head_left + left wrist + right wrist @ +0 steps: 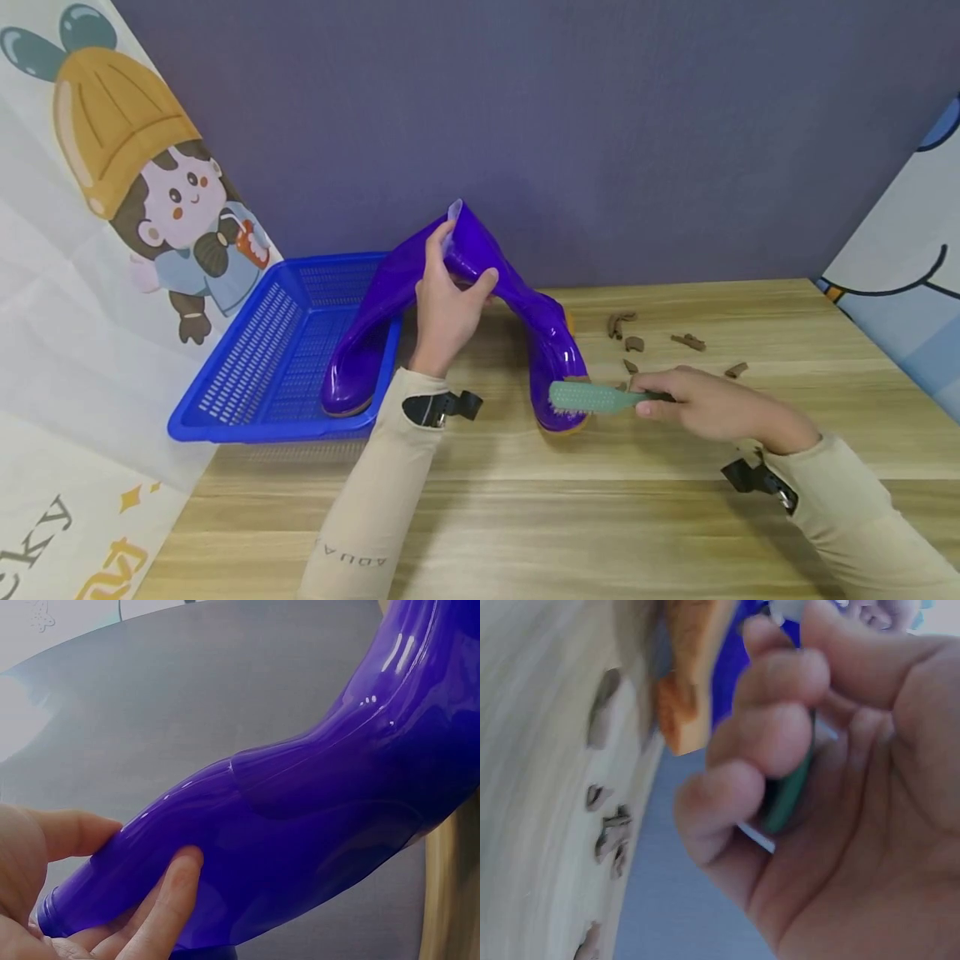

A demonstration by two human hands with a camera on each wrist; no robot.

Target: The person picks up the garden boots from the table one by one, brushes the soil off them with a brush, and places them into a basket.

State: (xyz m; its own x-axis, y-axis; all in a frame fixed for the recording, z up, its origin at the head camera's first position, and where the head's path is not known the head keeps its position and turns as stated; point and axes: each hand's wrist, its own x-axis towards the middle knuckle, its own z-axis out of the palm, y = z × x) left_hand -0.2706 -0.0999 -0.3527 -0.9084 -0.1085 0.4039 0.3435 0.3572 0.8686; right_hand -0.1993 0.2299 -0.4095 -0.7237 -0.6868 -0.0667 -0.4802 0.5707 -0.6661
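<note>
A glossy purple rain boot (555, 342) stands on the table, its shaft leaning left and its orange-brown sole (694, 675) showing in the right wrist view. My left hand (450, 312) holds this boot near the top of its shaft, thumb on one side and fingers on the other in the left wrist view. My right hand (712, 404) grips the dark handle of a green brush (592, 397). The brush's pale bristles lie over the boot's toe, beside a brown patch (576, 380). A second purple boot (356, 367) leans with its foot in the blue basket, close by my left hand.
The blue plastic basket (258, 432) sits at the table's left side. Several brown crumbly pieces (687, 342) lie on the wooden table (510, 517) to the boot's right. A grey panel (555, 125) rises behind, with printed cloths at both sides.
</note>
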